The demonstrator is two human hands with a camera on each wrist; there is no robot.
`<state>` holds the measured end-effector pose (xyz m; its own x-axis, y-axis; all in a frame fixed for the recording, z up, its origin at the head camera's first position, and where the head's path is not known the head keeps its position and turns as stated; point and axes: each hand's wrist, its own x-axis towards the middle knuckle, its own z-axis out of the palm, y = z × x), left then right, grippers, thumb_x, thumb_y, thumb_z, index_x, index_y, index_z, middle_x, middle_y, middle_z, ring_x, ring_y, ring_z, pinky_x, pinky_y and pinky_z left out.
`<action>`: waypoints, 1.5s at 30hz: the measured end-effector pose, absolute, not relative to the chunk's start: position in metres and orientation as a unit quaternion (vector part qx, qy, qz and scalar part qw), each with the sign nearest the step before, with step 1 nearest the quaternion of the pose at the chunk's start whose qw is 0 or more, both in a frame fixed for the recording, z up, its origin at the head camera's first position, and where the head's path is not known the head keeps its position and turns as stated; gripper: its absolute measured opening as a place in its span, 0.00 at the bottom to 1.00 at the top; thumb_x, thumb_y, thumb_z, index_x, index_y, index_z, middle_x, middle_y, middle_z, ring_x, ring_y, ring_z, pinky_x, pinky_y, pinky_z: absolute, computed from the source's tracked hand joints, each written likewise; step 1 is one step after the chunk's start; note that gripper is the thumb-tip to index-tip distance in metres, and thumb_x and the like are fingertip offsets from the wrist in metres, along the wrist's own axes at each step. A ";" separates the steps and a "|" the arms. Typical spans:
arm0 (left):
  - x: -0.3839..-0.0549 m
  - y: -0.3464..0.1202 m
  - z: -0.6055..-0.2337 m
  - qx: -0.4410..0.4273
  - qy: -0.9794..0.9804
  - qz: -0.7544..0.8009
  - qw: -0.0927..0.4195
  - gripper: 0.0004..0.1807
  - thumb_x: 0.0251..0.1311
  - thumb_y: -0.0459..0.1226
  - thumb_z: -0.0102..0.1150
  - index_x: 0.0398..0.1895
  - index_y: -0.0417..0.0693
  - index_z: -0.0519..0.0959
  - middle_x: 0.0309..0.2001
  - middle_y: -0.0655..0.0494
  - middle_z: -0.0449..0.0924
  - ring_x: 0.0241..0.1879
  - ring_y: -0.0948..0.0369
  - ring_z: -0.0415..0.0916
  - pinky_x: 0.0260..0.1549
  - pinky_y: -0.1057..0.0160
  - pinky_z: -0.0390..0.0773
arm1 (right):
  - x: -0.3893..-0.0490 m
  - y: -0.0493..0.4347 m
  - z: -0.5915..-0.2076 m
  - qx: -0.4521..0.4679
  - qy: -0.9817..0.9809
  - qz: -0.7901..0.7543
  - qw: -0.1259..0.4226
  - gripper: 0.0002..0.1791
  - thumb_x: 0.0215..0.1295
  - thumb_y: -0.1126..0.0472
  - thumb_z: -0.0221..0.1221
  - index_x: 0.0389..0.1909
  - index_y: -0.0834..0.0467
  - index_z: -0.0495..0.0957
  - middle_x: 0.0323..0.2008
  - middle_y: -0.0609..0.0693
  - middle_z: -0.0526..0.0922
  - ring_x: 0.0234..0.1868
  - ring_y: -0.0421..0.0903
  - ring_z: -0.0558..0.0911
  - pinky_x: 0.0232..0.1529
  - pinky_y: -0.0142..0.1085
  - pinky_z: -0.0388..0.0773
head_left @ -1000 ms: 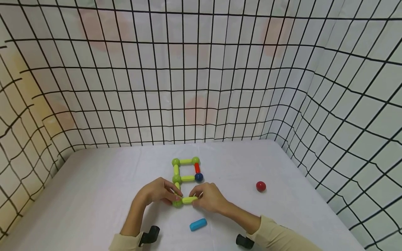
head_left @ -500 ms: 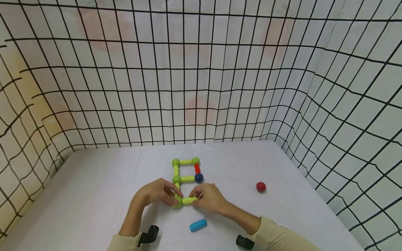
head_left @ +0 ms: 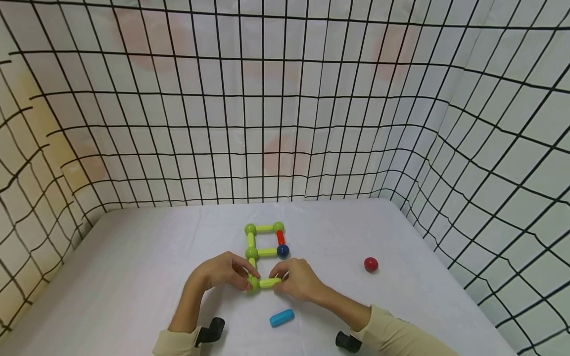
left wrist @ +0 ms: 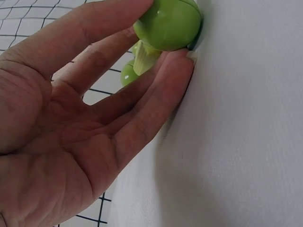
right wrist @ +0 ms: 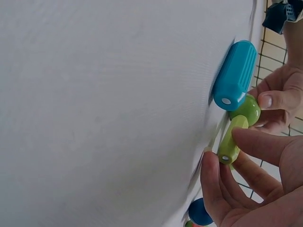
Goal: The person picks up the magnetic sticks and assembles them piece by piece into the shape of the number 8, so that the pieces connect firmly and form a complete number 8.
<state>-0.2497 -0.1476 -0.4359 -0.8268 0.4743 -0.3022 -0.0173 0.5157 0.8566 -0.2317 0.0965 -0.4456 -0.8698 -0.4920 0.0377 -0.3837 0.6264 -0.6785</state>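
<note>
A figure of magnetic building rods and balls lies on the white table. Its far part is a square with green balls (head_left: 251,253), a blue ball (head_left: 282,251) and a red rod (head_left: 280,238). From the square's near left corner a rod runs down to another green ball (left wrist: 168,23). My left hand (head_left: 227,273) holds that ball between thumb and fingers. My right hand (head_left: 299,280) pinches the free end of a yellow-green rod (right wrist: 233,139), whose other end meets the ball. A small metal disc shows in the rod's bare end in the right wrist view.
A loose blue rod (head_left: 282,318) lies on the table (head_left: 133,277) nearer the person than both hands. Off to the right sits a single red ball (head_left: 371,264). Black netting (head_left: 262,123) stands round the back and sides.
Both hands keep their hold on the ball and the rod. The left fingers have shifted slightly about the ball; the pieces lie as before.
</note>
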 end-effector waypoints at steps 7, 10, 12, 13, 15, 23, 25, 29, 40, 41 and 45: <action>-0.250 -0.148 -0.437 0.140 0.832 0.473 0.255 0.15 0.48 0.34 0.74 0.43 0.50 0.89 0.33 0.57 0.88 0.35 0.59 0.76 0.40 0.60 0.71 | -0.233 0.098 -0.442 -0.249 0.897 -0.359 0.073 0.10 0.54 0.66 0.70 0.39 0.57 0.88 0.31 0.49 0.87 0.31 0.38 0.82 0.34 0.29 0.79; -0.250 -0.148 -0.437 0.140 0.828 0.478 0.258 0.16 0.48 0.34 0.74 0.43 0.49 0.89 0.33 0.55 0.88 0.35 0.59 0.77 0.40 0.60 0.72 | -0.232 0.101 -0.438 -0.245 0.897 -0.360 0.076 0.11 0.55 0.64 0.70 0.40 0.58 0.88 0.33 0.50 0.87 0.32 0.40 0.83 0.34 0.31 0.80; -0.249 -0.148 -0.438 0.139 0.826 0.481 0.259 0.16 0.48 0.34 0.74 0.44 0.48 0.89 0.33 0.55 0.89 0.35 0.60 0.78 0.40 0.60 0.73 | -0.232 0.104 -0.434 -0.240 0.898 -0.361 0.075 0.11 0.56 0.63 0.70 0.41 0.59 0.87 0.35 0.51 0.87 0.34 0.42 0.83 0.35 0.32 0.80; -0.249 -0.148 -0.438 0.139 0.825 0.482 0.260 0.16 0.48 0.34 0.74 0.44 0.48 0.89 0.33 0.54 0.89 0.35 0.60 0.78 0.40 0.60 0.73 | -0.232 0.106 -0.432 -0.238 0.899 -0.360 0.073 0.11 0.56 0.63 0.70 0.42 0.59 0.87 0.35 0.52 0.87 0.35 0.43 0.82 0.35 0.33 0.80; -0.249 -0.148 -0.438 0.138 0.824 0.484 0.261 0.16 0.49 0.34 0.75 0.44 0.48 0.89 0.33 0.54 0.88 0.35 0.60 0.78 0.39 0.61 0.74 | -0.233 0.111 -0.429 -0.232 0.901 -0.360 0.065 0.12 0.57 0.62 0.70 0.42 0.59 0.87 0.36 0.52 0.87 0.36 0.44 0.82 0.35 0.33 0.79; -0.248 -0.147 -0.438 0.139 0.822 0.487 0.260 0.16 0.48 0.34 0.75 0.44 0.48 0.89 0.32 0.55 0.87 0.34 0.60 0.77 0.38 0.61 0.75 | -0.238 0.134 -0.420 -0.197 0.914 -0.354 0.035 0.14 0.58 0.61 0.71 0.45 0.57 0.86 0.38 0.53 0.87 0.38 0.43 0.80 0.35 0.33 0.78; -0.248 -0.147 -0.438 0.140 0.822 0.488 0.260 0.16 0.48 0.34 0.75 0.44 0.48 0.89 0.32 0.55 0.87 0.34 0.60 0.78 0.38 0.61 0.75 | -0.238 0.141 -0.419 -0.182 0.917 -0.353 0.029 0.14 0.58 0.60 0.71 0.46 0.56 0.86 0.38 0.52 0.87 0.38 0.43 0.80 0.35 0.32 0.78; -0.248 -0.148 -0.438 0.143 0.823 0.487 0.257 0.16 0.48 0.34 0.75 0.44 0.48 0.89 0.31 0.56 0.87 0.33 0.61 0.77 0.38 0.61 0.74 | -0.241 0.155 -0.416 -0.160 0.920 -0.357 0.014 0.14 0.57 0.60 0.72 0.45 0.55 0.86 0.38 0.52 0.87 0.38 0.42 0.80 0.37 0.33 0.78; -0.248 -0.150 -0.439 0.145 0.819 0.493 0.257 0.16 0.48 0.34 0.75 0.44 0.48 0.89 0.29 0.57 0.85 0.32 0.61 0.77 0.37 0.62 0.76 | -0.250 0.209 -0.394 -0.131 0.926 -0.353 -0.027 0.16 0.57 0.57 0.72 0.47 0.52 0.85 0.42 0.52 0.88 0.43 0.45 0.83 0.41 0.38 0.78; -0.248 -0.150 -0.439 0.144 0.818 0.493 0.257 0.16 0.48 0.34 0.75 0.44 0.48 0.89 0.29 0.57 0.85 0.32 0.61 0.77 0.37 0.62 0.76 | -0.251 0.213 -0.392 -0.126 0.928 -0.349 -0.027 0.16 0.57 0.56 0.71 0.47 0.52 0.85 0.43 0.52 0.88 0.44 0.46 0.83 0.42 0.38 0.78; -0.249 -0.149 -0.439 0.143 0.819 0.492 0.258 0.16 0.48 0.34 0.75 0.44 0.48 0.89 0.30 0.57 0.86 0.33 0.61 0.77 0.38 0.62 0.76 | -0.253 0.230 -0.388 -0.114 0.936 -0.332 -0.025 0.19 0.57 0.55 0.71 0.50 0.52 0.84 0.45 0.53 0.88 0.46 0.49 0.84 0.44 0.42 0.78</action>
